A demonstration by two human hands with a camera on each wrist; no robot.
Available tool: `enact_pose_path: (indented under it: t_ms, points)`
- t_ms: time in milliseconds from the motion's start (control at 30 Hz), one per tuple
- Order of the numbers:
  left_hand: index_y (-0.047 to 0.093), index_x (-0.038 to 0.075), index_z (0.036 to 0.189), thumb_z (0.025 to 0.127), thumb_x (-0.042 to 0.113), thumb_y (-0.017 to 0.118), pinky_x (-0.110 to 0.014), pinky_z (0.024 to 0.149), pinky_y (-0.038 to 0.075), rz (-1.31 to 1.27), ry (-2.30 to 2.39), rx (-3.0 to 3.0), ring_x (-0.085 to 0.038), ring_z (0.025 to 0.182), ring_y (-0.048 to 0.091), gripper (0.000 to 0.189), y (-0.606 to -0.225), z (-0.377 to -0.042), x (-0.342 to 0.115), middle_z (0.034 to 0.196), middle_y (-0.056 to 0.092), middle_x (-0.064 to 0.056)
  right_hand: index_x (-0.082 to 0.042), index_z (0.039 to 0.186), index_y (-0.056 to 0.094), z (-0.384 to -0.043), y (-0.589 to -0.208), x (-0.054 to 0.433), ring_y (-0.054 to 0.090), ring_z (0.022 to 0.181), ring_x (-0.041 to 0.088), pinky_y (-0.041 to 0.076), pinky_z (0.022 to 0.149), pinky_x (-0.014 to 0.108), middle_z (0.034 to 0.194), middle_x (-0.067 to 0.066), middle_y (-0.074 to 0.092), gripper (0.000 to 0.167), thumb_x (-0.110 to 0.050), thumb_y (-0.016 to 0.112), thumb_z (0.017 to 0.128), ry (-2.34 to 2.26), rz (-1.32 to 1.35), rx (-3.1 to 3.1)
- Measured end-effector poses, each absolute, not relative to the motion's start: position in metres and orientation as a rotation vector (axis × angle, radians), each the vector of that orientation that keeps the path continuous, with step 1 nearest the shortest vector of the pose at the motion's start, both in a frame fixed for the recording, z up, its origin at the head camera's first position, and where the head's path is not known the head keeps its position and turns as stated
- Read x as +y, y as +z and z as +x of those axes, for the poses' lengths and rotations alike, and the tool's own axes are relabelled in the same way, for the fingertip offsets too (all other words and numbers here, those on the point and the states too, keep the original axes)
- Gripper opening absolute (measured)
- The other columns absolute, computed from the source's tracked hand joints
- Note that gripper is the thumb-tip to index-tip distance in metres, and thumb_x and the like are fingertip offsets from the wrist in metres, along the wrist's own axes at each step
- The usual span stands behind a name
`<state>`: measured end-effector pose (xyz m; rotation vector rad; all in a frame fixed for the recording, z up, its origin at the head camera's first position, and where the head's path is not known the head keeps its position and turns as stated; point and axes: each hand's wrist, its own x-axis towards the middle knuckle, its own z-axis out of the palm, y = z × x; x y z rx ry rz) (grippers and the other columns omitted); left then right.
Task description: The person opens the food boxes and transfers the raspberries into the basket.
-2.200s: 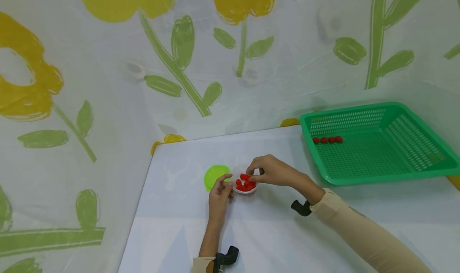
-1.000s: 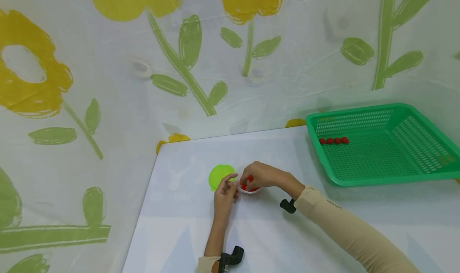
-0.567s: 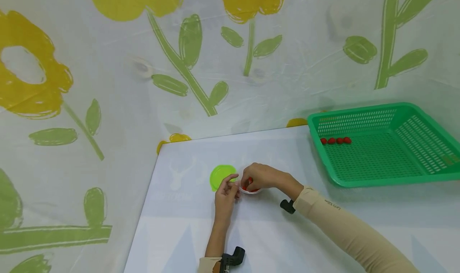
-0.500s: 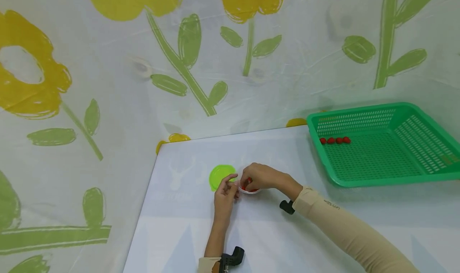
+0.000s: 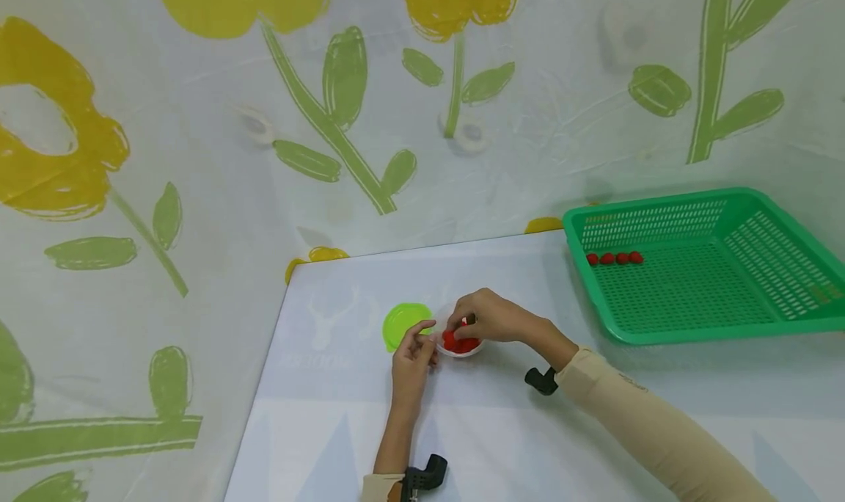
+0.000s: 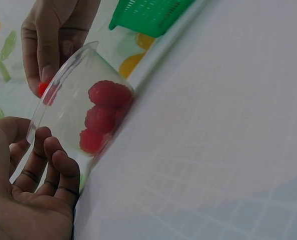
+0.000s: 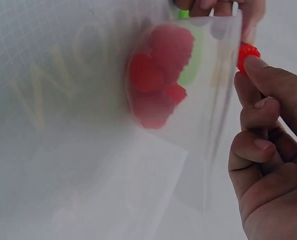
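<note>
A clear plastic cup [image 6: 61, 112] stands on the white table with several raspberries [image 6: 101, 117] at its bottom. My left hand [image 5: 411, 359] holds the cup's rim at the left side, the thumb on one side and curled fingers on the other. Just over the cup's mouth, my right hand [image 5: 499, 320] pinches a single raspberry [image 7: 247, 52] between thumb and forefinger. In the right wrist view its other fingers are curled and hold nothing. A bright green round lid [image 5: 400, 326] lies flat behind the left hand, partly covered by its fingers.
A green slotted basket [image 5: 700, 293] stands at the back right of the table, with a short row of raspberries [image 5: 622, 258] along its left side. Behind the table [image 5: 317, 414] hangs a flower-printed sheet [image 5: 561, 150].
The right hand dipped into the cup and has now risen slightly up and right, with a raspberry between its fingertips. The left hand stays at the rim. The basket's row looks the same.
</note>
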<state>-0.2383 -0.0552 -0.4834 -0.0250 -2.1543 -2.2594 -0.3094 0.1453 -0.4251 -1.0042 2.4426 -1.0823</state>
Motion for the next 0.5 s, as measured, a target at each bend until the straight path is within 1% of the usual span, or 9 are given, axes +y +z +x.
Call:
enact_pose_path:
  t_ms: [267,333,500]
  points:
    - [0.064,0.007,0.127,0.100,0.008,0.061,-0.027,0.064,0.052,0.009,-2.236,-2.189,-0.033,0.072,0.054,0.027,-0.482,-0.239,-0.056,0.091,0.057,-0.026,-0.016,0.097,0.079,-0.301,-0.401,0.173,0.060,0.076,0.010,0.055,0.067,0.026,0.092,-0.011,0.067,0.011,-0.009,0.076,0.089,-1.168,-1.033,2.530]
    - [0.064,0.009,0.127,0.100,0.009,0.061,-0.027,0.064,0.052,0.024,-2.236,-2.192,-0.033,0.072,0.054,0.028,-0.490,-0.241,-0.057,0.092,0.057,-0.028,-0.018,0.098,0.078,-0.297,-0.393,0.182,0.060,0.076,0.009,0.055,0.067,0.026,0.093,-0.012,0.067,0.012,-0.010,0.077,0.089,-1.184,-1.044,2.560]
    - [0.066,0.017,0.126,0.099,0.016,0.064,-0.024,0.063,0.051,0.036,-2.212,-2.194,-0.025,0.071,0.055,0.027,-0.514,-0.248,-0.058,0.091,0.058,-0.020,-0.018,0.099,0.078,-0.292,-0.378,0.208,0.060,0.074,0.009,0.054,0.065,0.025,0.094,-0.012,0.068,0.016,-0.008,0.079,0.086,-1.258,-1.082,2.627]
